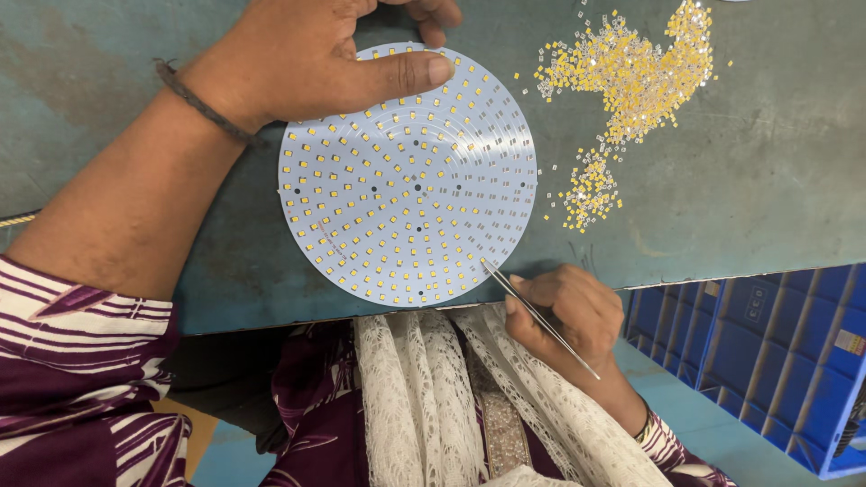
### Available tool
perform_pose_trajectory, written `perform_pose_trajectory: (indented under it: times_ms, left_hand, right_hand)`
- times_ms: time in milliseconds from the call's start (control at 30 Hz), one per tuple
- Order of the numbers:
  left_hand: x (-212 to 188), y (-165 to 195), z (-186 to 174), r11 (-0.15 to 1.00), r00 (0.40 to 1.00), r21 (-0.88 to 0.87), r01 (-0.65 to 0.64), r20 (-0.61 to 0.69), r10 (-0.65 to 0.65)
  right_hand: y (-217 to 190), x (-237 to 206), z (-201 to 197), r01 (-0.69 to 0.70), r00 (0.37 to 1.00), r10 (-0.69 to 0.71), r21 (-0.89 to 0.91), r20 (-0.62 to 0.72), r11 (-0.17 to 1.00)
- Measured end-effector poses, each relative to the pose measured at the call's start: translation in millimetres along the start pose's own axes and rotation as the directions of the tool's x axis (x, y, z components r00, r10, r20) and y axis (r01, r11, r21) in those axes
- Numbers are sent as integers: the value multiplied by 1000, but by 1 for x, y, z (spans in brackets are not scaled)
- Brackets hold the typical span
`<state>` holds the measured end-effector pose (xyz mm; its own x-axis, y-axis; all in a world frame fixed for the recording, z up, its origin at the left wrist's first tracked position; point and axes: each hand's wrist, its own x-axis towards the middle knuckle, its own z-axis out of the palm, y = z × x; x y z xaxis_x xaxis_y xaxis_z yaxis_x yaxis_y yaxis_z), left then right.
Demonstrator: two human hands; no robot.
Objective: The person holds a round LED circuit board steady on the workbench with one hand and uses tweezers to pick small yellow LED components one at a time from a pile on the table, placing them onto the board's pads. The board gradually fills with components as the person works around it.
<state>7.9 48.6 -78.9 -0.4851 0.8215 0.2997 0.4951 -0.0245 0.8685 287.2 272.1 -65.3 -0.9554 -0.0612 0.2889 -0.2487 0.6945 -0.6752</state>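
While the left hand (307,59) presses flat on the round board (406,176), the right hand (564,311) grasps tweezers (537,316) (tips at the board's edge).

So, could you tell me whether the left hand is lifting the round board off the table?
No, the left hand rests flat on the round board, which lies flat on the table.
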Motion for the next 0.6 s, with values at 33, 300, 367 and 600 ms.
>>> perform_pose_trajectory:
  times_ms: [33,300,367,600]
  left_hand:
    - [0,1,0,1000,1000,-9,4,2,-4]
    - [1,7,-6,971,1000,239,-27,6,26]
    - [1,8,-7,971,999,237,-33,5,33]
    - [1,11,-7,971,999,238,-40,-5,42]
  right_hand:
    - [-1,0,0,-5,1000,5,-5,5,1000]
    - [21,-4,-17,-188,966,169,-78,-198,979]
    - [27,-4,-19,-198,957,169,-104,-237,975]
    - [31,-2,-17,-109,976,87,-105,-201,988]
